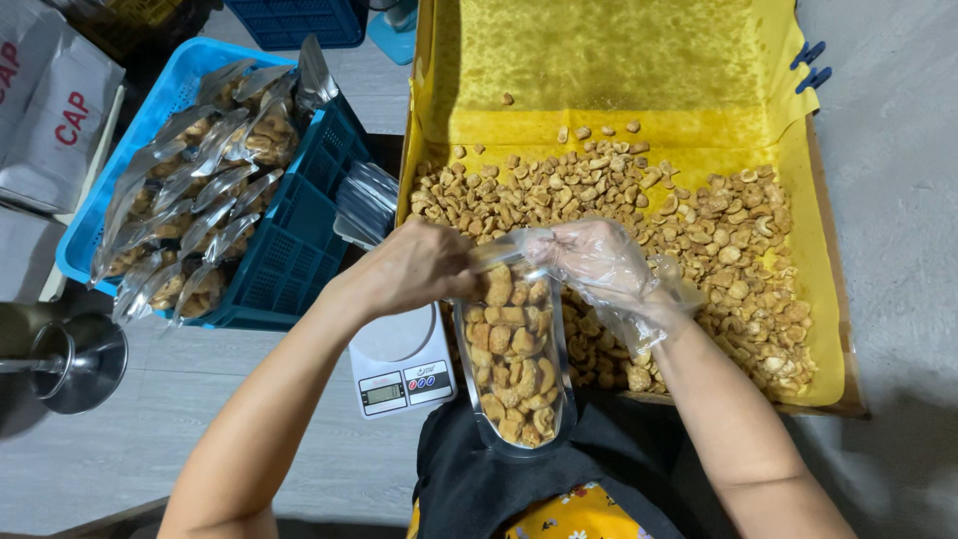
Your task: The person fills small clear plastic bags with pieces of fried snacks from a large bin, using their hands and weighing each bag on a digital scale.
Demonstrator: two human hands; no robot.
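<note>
Hands meet at the mouth of a clear pouch (514,359) of fried snacks: bare left hand (419,268) pinches one lip, gloved right hand (599,262) the other; best kept upright, lips level, above the scale (401,364), beside the yellow-lined tray (798,200)

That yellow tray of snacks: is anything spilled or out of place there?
Nothing looks spilled. The snack pieces stay inside the yellow-lined tray, a few stragglers lying apart toward its far end. One oddity: only the right hand wears a clear plastic glove; the left hand, holding the pouch, is bare.
</note>
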